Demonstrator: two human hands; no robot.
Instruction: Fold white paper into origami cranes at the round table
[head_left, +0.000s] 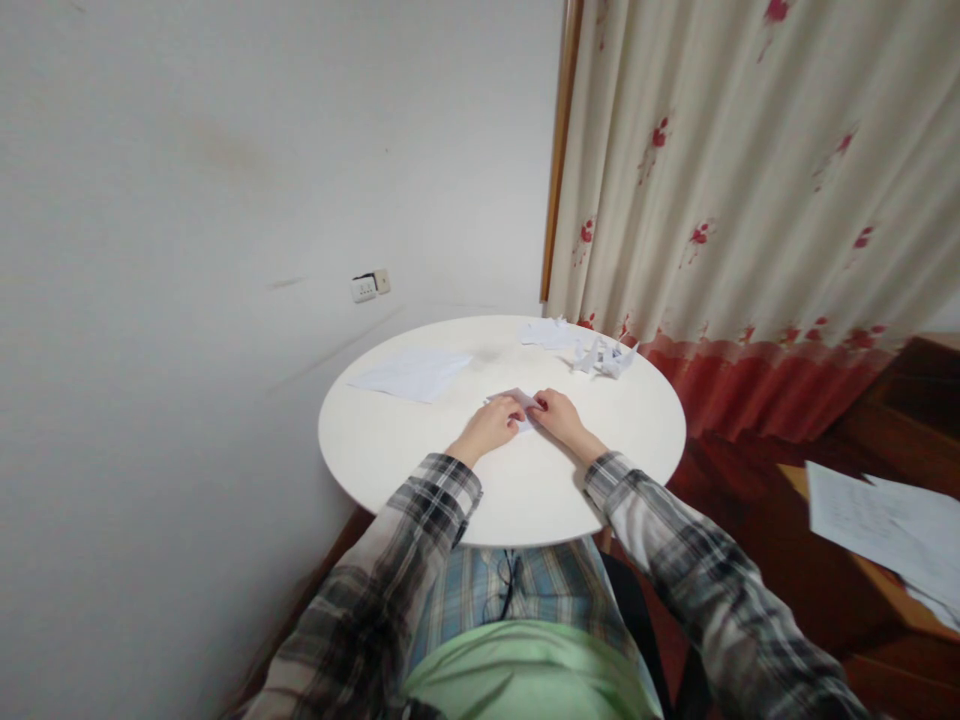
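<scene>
folding seems under way: small folded white paper (pixel 517 393) sits on round white table (pixel 390 450), right hand (pixel 559 413) pinching its right edge, left hand (pixel 489 426) curled over it, grip unclear; next move likely calls for layers held aligned and pressed.

The table (pixel 420 450) is white, with a smooth top and a curved edge, and spreads on every side of the folded paper (pixel 519 394); whether that paper touches the top cannot be told. Left of the folded paper and a little beyond it, a larger sheet (pixel 411 374) lies flat. Right of the folded paper and beyond it sit creased shapes (pixel 616 360) with pointed tips. Farthest beyond the folded paper, slightly right, lies more white paper (pixel 541 334).
</scene>
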